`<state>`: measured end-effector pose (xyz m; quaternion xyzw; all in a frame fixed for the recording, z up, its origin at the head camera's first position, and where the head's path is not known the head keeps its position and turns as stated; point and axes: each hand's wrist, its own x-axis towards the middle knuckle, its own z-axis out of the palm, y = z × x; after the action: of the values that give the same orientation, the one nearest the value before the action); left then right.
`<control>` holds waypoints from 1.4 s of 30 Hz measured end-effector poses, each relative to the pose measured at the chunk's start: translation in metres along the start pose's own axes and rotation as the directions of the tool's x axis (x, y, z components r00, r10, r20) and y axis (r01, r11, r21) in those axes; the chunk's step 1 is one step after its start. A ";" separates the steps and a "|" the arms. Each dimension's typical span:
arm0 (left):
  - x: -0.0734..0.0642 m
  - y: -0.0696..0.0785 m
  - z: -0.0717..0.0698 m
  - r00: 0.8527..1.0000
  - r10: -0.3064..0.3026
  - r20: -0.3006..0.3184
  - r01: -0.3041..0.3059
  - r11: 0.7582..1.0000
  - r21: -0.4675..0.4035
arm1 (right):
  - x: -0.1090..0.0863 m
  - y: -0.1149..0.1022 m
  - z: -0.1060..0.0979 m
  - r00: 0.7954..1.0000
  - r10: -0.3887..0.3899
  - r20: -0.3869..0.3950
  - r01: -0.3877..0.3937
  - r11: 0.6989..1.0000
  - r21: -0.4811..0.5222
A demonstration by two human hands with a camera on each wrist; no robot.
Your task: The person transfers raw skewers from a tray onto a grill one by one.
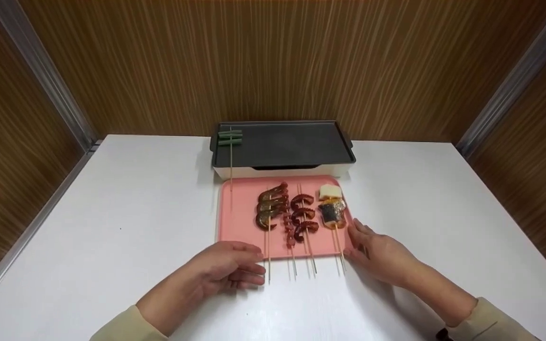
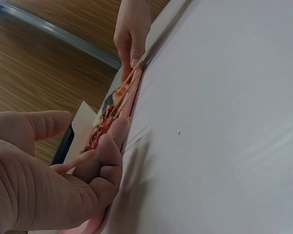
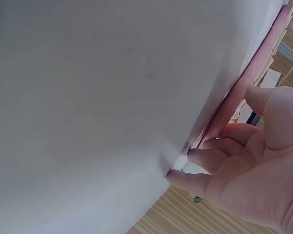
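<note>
A pink tray (image 1: 240, 203) lies on the white table with several skewers on it. From left to right these are a shrimp skewer (image 1: 269, 208), a thin skewer of small reddish pieces (image 1: 289, 227), one of dark red curled pieces (image 1: 304, 213), and one with white and dark chunks (image 1: 333, 210). Their sticks poke past the tray's front edge. My left hand (image 1: 228, 265) hovers by the front left part, fingers loosely bent and empty, near the shrimp stick. My right hand (image 1: 382, 255) touches the front right corner, thumb at the front edge, fingers extended along the side.
Behind the tray stands a black griddle (image 1: 292, 142) on a white base. A skewer of green pieces (image 1: 230, 137) lies at its left end, its stick reaching over the tray. Wood-patterned panels (image 1: 273, 57) enclose the table (image 1: 135, 199) at the back and sides.
</note>
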<state>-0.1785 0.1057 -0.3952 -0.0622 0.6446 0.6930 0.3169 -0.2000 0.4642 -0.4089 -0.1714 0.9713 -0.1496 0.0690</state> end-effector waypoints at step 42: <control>0.013 0.000 0.020 0.995 0.069 -0.067 -0.074 0.995 -0.071 | -0.002 0.001 0.001 0.998 -0.046 -0.044 0.045 0.999 -0.021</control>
<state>-0.1822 0.1293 -0.3982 -0.0729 0.6305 0.7247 0.2683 -0.1988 0.4658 -0.4102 -0.1908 0.9699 -0.1453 0.0422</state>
